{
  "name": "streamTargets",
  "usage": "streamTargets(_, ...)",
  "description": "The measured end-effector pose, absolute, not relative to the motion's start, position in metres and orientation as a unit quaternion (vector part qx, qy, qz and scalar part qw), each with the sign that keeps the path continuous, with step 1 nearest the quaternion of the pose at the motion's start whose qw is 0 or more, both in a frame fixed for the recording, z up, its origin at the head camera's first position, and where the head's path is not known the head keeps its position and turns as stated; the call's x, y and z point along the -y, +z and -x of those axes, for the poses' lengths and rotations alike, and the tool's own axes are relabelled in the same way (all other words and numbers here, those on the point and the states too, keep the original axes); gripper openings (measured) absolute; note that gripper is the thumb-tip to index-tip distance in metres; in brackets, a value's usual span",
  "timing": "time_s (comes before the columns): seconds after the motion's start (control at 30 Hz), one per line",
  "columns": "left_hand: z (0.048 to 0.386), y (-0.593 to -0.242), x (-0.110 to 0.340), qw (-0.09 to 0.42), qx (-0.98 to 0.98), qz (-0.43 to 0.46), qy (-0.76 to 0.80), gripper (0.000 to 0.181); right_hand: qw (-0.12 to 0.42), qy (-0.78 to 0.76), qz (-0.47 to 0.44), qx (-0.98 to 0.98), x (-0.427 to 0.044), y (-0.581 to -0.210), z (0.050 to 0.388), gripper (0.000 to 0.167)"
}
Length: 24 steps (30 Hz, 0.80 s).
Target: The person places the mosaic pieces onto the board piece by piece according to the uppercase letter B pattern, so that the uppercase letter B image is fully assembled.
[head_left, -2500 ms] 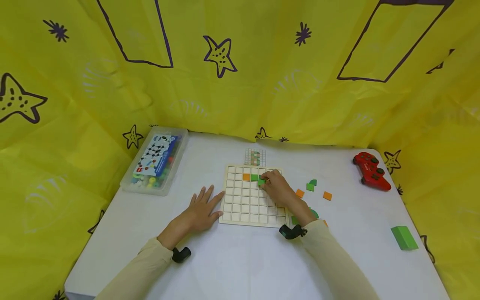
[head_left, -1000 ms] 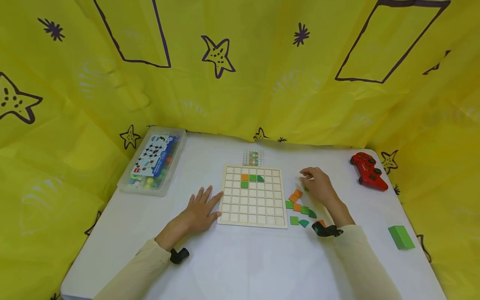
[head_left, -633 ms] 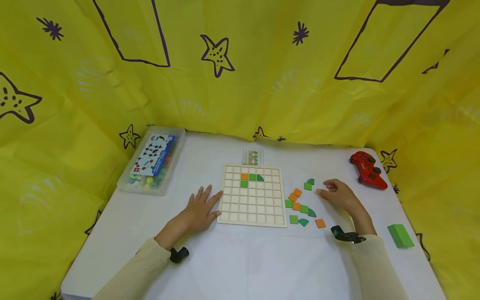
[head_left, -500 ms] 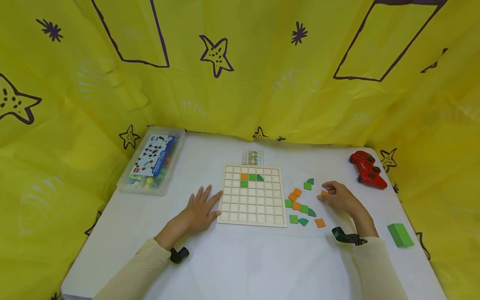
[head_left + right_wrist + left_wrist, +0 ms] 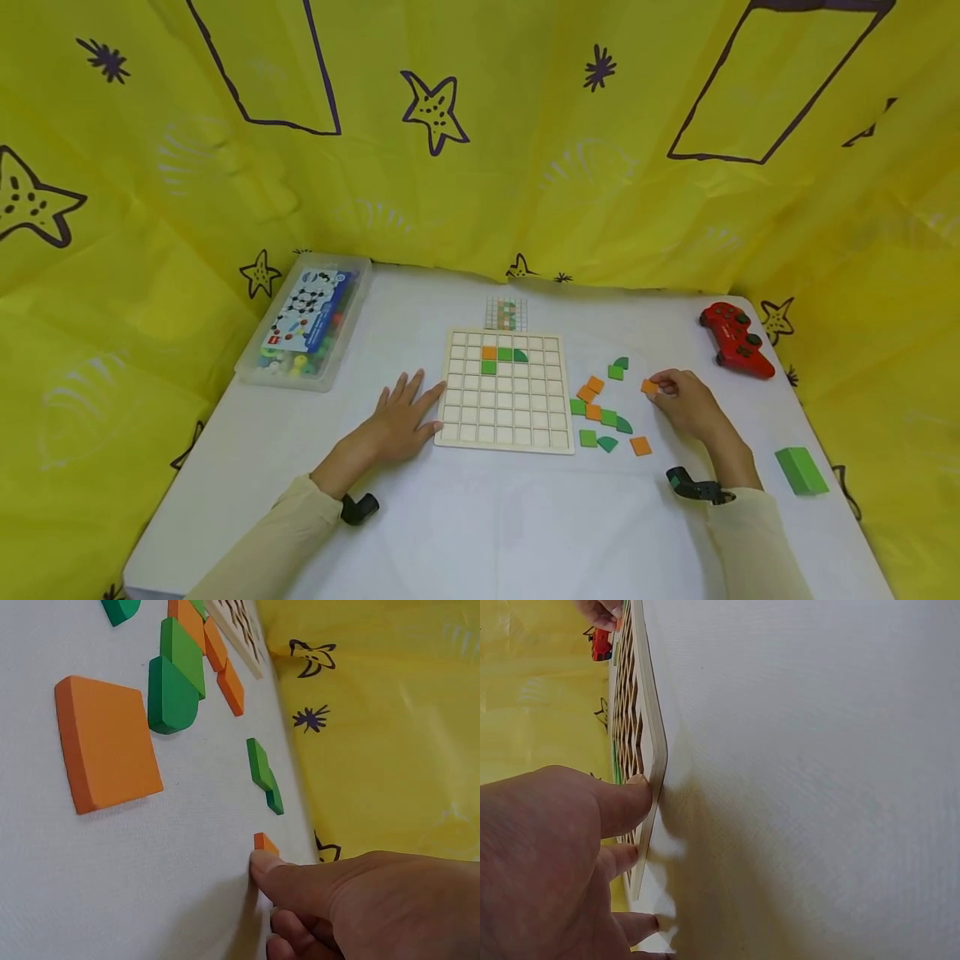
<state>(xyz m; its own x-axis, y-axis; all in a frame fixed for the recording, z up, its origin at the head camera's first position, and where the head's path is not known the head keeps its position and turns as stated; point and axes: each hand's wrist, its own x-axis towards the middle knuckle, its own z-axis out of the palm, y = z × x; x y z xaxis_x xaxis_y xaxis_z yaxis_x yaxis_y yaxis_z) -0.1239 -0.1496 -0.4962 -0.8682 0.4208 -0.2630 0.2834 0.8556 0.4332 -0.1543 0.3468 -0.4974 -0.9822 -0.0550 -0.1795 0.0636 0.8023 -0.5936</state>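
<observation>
My right hand (image 5: pixel 692 408) pinches an orange square tile (image 5: pixel 649 387) between thumb and fingers, right of the loose tiles; the right wrist view shows the thumb on that orange tile (image 5: pixel 265 843). With fingers spread, my left hand (image 5: pixel 397 425) lies flat on the table, thumb and index finger touching the left edge of the wooden grid board (image 5: pixel 505 451). In the board sit an orange square (image 5: pixel 489 353), a green square (image 5: pixel 506 354) and a dark green quarter-round (image 5: pixel 521 357) in one row, with another green square (image 5: pixel 488 367) under the orange one.
Several loose orange and green tiles lie right of the board, among them an orange square (image 5: pixel 641 446). A patterned card (image 5: pixel 506 314) is behind the board. A clear box (image 5: pixel 303 325) stands at left, a red game controller (image 5: pixel 737 340) and green block (image 5: pixel 802 472) at right.
My right hand has left the board and moved right to the orange tile, which it now pinches. A dark green quarter-round and a second green square now show in the board. My left hand stays put.
</observation>
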Motion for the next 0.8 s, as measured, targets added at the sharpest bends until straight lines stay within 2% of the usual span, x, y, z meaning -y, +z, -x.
streamTargets(0.43,0.124,-0.498,0.151,0.174,-0.944,-0.193,0.202,0.064,0.053,-0.320,0.011,-0.946,-0.335,-0.490,0.173,0.034)
streamTargets(0.7,0.124,-0.498,0.150,0.171,-0.947,-0.190,0.197,0.064,0.043,-0.337,0.045,-0.939,-0.295,-0.481,0.193,0.030)
streamTargets(0.8,0.124,-0.498,0.150,0.170,-0.947,-0.190,0.198,0.064,0.056,-0.338,0.061,-0.938,-0.274,-0.484,0.197,0.029)
